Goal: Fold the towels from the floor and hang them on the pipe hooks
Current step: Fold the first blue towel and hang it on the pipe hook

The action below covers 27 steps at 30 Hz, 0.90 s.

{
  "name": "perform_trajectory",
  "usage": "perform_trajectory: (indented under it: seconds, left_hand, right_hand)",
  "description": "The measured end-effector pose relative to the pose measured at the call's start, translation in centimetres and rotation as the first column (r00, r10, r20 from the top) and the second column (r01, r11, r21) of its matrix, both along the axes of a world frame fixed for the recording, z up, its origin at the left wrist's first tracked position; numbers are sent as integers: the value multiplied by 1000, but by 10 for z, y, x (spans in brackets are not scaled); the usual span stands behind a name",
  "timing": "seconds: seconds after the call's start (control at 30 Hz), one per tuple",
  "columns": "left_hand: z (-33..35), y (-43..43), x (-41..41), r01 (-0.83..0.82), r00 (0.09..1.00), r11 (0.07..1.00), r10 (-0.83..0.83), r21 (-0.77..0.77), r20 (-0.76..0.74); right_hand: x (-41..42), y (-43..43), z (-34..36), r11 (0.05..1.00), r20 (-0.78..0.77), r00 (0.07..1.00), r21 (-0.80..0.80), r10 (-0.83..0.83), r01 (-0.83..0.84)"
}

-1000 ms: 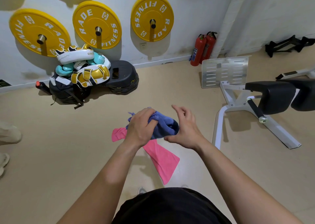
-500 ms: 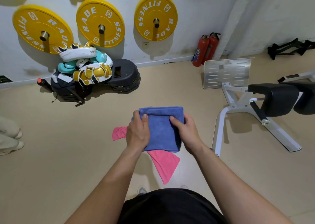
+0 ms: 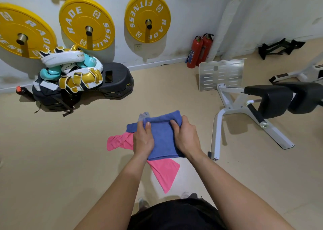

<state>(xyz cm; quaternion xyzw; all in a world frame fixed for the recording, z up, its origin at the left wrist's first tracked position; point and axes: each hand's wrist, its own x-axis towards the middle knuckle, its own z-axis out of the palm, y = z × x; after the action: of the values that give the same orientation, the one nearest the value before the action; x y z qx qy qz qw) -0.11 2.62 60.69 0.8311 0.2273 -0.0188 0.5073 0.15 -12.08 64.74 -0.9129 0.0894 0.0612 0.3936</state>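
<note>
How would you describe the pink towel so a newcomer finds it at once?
From the yellow weight plates on the wall, come down the beige floor toward the person. The left hand and right hand hold a folded blue towel; the pink towel shows from behind it, left and below. It is the only pink cloth.

Middle of pink towel [image 3: 165, 173] behind blue towel [image 3: 161, 138].

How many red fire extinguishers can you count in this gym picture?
2. One red fire extinguisher stands against the white wall; the other red fire extinguisher stands close beside it, next to the white pipe. None looks hidden.
</note>
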Motion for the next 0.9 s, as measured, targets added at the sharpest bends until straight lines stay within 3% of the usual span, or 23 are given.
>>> perform_trajectory:
  seconds: [0.2, 0.3, 0.6, 0.9]
  left_hand:
    - [24, -28, 67, 86, 992, 973, -65, -214, 105]
    - [30, -52, 112, 149, 986, 948, -123, -280, 109]
    - [26, -183, 332, 230, 973, 959, -221, -166, 72]
    - [84, -346, 559, 316, 949, 937, -313, -150, 40]
  right_hand:
    - [56, -37, -1, 981, 4, 982, 55, -189, 189]
    - [99, -62, -1, 956, 0, 971, 179, -238, 234]
    - [302, -214, -11, 819, -151, 946, 474, -286, 323]
    - [516, -382, 51, 852, -93, 948, 419, -305, 315]
